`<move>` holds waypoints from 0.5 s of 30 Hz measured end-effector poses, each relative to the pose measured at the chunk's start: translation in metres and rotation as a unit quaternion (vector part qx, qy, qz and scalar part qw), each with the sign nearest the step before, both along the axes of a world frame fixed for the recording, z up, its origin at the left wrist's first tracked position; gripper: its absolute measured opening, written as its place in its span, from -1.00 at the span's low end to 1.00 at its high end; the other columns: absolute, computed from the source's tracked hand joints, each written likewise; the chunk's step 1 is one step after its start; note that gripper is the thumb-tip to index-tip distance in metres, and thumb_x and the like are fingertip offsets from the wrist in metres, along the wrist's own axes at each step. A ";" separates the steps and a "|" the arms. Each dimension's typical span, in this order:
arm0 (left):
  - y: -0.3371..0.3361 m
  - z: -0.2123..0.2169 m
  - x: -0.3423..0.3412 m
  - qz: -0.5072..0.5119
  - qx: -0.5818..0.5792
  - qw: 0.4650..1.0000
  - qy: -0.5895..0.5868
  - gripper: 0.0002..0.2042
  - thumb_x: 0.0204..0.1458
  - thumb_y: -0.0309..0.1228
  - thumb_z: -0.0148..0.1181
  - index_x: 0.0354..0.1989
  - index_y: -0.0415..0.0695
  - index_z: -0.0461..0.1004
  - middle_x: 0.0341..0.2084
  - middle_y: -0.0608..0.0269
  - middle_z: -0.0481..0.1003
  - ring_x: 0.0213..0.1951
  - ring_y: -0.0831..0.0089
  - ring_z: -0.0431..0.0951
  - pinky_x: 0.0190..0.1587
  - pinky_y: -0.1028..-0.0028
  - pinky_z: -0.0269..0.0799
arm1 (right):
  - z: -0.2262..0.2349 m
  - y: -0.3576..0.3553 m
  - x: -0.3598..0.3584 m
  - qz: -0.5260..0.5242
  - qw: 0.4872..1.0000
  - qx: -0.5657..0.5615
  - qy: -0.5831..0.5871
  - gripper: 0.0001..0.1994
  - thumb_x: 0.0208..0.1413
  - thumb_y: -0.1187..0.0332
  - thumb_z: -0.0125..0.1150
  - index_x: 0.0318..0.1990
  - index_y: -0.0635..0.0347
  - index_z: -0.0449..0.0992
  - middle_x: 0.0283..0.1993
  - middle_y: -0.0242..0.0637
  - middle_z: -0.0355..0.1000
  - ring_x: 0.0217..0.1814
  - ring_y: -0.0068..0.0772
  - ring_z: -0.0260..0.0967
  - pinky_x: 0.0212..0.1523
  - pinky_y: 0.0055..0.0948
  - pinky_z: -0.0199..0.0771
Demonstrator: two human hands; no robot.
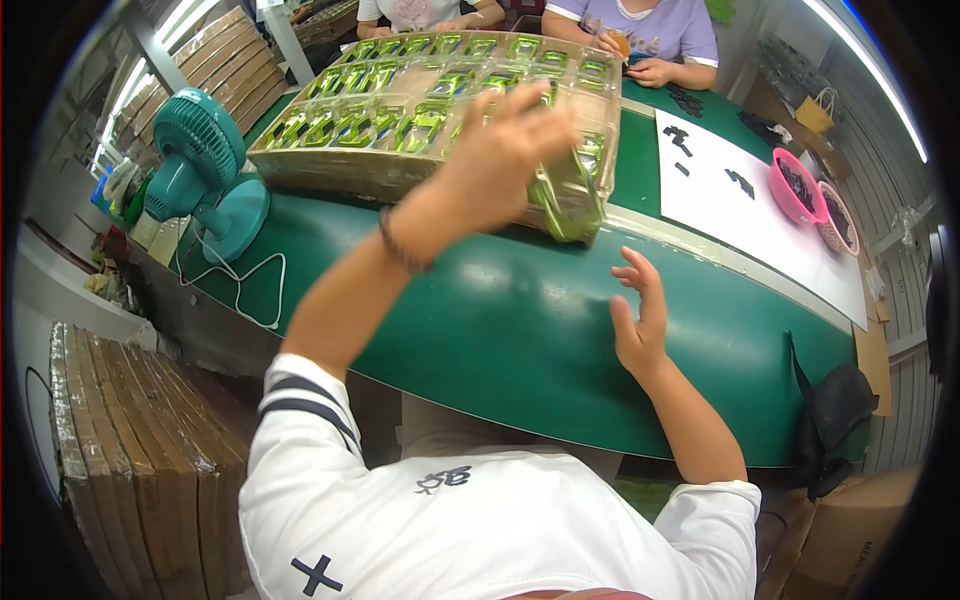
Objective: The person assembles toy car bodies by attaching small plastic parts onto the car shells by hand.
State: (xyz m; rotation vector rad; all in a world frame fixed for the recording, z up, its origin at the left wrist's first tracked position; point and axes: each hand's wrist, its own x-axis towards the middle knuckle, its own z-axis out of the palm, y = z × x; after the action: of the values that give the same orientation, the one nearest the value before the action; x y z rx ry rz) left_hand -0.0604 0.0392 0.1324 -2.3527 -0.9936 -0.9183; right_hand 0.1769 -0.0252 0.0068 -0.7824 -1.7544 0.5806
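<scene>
1. At the left, a teal fan (200, 135) stands on the green table (480, 330), its white cord lying loose beside it.
2. Next comes a shallow carton (330, 175), wrapped in clear film along its near wall, with rows of bright green packs (420, 128) inside.
3. The left hand (515, 140) is over the carton's near right part, blurred and partly hiding what lies beneath; I cannot tell whether it pinches anything.
4. Just below it, a green pack (572, 205) sits tilted at the carton's near right corner. The step in hand seems to be settling or lifting this pack; which one is unclear.
5. The right hand (642, 315) hangs above the table with fingers loosely spread, holding nothing. The next move probably calls for steadying the tilted pack without knocking its neighbours.
6. Beyond, a co-worker in a lilac top (650, 35) sits across the table.
7. Farther right, black parts (740, 182) lie on a white sheet (710, 225), near a pink basin (780, 193).
</scene>
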 end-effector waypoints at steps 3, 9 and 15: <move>0.093 0.028 -0.007 0.029 0.112 0.987 0.109 -0.58 -0.17 -0.67 0.00 -0.10 0.02 0.39 0.14 0.34 0.32 0.20 0.29 0.23 0.13 0.30 0.16 | -0.005 0.012 -0.007 -0.016 0.995 -0.087 -0.053 -0.60 0.11 0.36 0.11 0.09 0.27 0.28 0.09 -0.10 0.29 -0.04 -0.23 0.35 -0.02 -0.34 0.32; 0.236 0.000 0.036 0.066 0.152 0.945 0.282 -0.69 -0.02 -0.46 0.03 -0.06 0.09 0.37 0.18 0.44 0.25 0.22 0.39 0.20 0.16 0.33 0.19 | -0.007 0.017 -0.002 -0.023 0.995 -0.039 -0.089 -0.77 0.10 0.33 0.11 -0.16 0.31 0.45 -0.15 -0.02 0.43 -0.08 -0.03 0.37 -0.06 -0.25 0.36; 0.285 -0.036 0.044 -0.013 0.049 0.911 0.409 -0.64 0.02 -0.48 -0.02 0.04 0.08 0.27 0.18 0.39 0.24 0.19 0.38 0.25 0.19 0.38 0.19 | -0.001 0.016 -0.001 0.027 0.990 -0.117 -0.077 -0.76 0.10 0.31 0.10 -0.18 0.32 0.46 -0.20 -0.05 0.45 -0.13 -0.05 0.39 -0.09 -0.27 0.37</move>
State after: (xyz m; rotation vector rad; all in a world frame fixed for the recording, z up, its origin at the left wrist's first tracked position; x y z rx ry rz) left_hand -0.0167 0.3241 0.0963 -2.3046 -0.5423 0.0633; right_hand 0.1761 -0.0088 0.0063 -0.9665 -1.8747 0.7903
